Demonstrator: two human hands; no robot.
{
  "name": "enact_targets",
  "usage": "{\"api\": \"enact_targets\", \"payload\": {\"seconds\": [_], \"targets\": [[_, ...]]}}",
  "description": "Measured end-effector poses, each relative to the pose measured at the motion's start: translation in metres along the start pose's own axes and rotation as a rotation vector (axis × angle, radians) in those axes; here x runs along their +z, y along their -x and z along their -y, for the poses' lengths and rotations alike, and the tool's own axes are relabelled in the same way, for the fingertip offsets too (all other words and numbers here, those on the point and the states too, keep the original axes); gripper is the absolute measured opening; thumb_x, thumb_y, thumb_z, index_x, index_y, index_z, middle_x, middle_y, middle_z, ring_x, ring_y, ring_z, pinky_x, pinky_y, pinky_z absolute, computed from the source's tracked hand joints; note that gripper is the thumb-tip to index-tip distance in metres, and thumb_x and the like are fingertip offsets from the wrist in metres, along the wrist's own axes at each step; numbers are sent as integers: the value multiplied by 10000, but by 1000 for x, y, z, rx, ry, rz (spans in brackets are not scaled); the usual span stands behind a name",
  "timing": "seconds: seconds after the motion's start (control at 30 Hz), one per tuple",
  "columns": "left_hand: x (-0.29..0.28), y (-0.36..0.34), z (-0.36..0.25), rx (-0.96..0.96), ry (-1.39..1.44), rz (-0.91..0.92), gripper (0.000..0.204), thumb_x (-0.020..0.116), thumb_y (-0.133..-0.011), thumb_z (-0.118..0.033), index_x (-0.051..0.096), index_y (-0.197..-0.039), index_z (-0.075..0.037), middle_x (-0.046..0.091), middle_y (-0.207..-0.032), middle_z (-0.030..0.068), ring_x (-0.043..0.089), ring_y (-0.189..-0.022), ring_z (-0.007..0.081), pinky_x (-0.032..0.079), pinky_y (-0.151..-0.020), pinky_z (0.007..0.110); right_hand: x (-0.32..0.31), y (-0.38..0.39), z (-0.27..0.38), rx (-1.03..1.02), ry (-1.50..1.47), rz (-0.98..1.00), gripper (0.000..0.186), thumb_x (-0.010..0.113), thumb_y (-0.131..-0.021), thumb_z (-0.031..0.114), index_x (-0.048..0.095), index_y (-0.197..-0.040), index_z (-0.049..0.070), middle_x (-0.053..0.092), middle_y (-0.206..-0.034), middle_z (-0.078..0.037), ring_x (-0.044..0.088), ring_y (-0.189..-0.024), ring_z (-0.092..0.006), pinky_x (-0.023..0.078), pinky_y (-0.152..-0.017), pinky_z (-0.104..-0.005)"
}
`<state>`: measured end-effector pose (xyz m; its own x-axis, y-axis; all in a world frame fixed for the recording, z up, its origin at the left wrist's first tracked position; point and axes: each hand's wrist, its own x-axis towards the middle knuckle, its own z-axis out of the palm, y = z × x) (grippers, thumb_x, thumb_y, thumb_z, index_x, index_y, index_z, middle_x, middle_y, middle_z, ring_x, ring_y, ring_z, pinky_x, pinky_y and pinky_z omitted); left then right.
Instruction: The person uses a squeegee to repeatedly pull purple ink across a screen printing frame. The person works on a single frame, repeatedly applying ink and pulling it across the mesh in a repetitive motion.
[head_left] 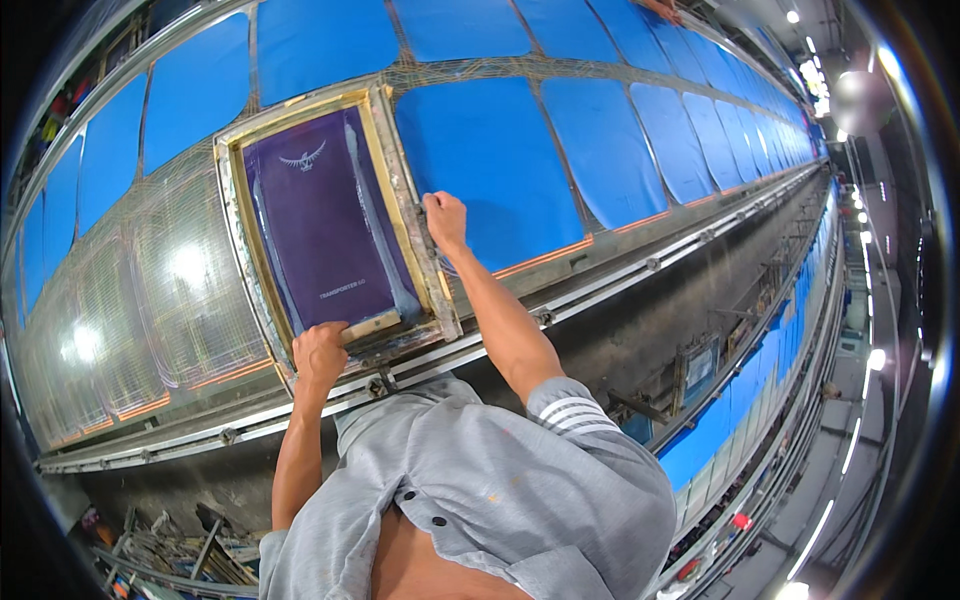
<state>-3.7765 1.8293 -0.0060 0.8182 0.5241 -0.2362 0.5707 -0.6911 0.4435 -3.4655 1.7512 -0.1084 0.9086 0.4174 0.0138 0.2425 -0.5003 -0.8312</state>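
A screen printing frame (pixel 403 200) lies on the long print table, its worn rim edged with yellowish tape. Inside it, the dark purple mesh (pixel 320 215) carries a pale winged emblem near the far end and small lettering near the close end. My right hand (pixel 445 220) is closed on the frame's right side. At the near left corner my left hand (pixel 320 355) is closed over the rim, its fingers partly hidden. Beside those fingers a pale wooden strip (pixel 375 325) lies across the near end of the mesh.
Blue panels (pixel 485 165) lie in two rows along the table (pixel 200 290). Left of the frame, the near row shows bare, glossy table with line marks. A metal rail (pixel 545 318) runs along the near edge. Another table with blue sheets (pixel 720 430) stands to the right.
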Motion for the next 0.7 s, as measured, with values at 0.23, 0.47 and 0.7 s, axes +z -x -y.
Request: {"api": "enact_targets", "payload": {"seconds": [0.23, 0.47, 0.7], "targets": [[19, 19, -4, 78, -4, -183, 349, 587, -721, 28, 738, -1023, -64, 731, -998, 138, 695, -889, 359, 545, -780, 455, 7, -13, -2, 49, 99, 5, 328, 538, -885, 266, 624, -772, -29, 611, -764, -274, 587, -739, -488, 436, -654, -535], [25, 36, -5, -9, -74, -54, 345, 621, -680, 43, 705, -996, -66, 734, -977, 118, 707, -884, 321, 550, -789, 435, 2, -11, -5, -59, 117, -6, 343, 537, -897, 289, 643, -821, -28, 635, -821, -254, 579, -734, -445, 450, -678, -500], [18, -11, 5, 90, -15, -300, 356, 653, -673, 1, 625, -1025, -37, 692, -1040, 115, 673, -976, 308, 517, -864, 421, 2, -7, 4, -11, 108, 45, 360, 508, -916, 283, 583, -743, -24, 559, -698, -251, 552, -677, -467, 402, -653, -555]]}}
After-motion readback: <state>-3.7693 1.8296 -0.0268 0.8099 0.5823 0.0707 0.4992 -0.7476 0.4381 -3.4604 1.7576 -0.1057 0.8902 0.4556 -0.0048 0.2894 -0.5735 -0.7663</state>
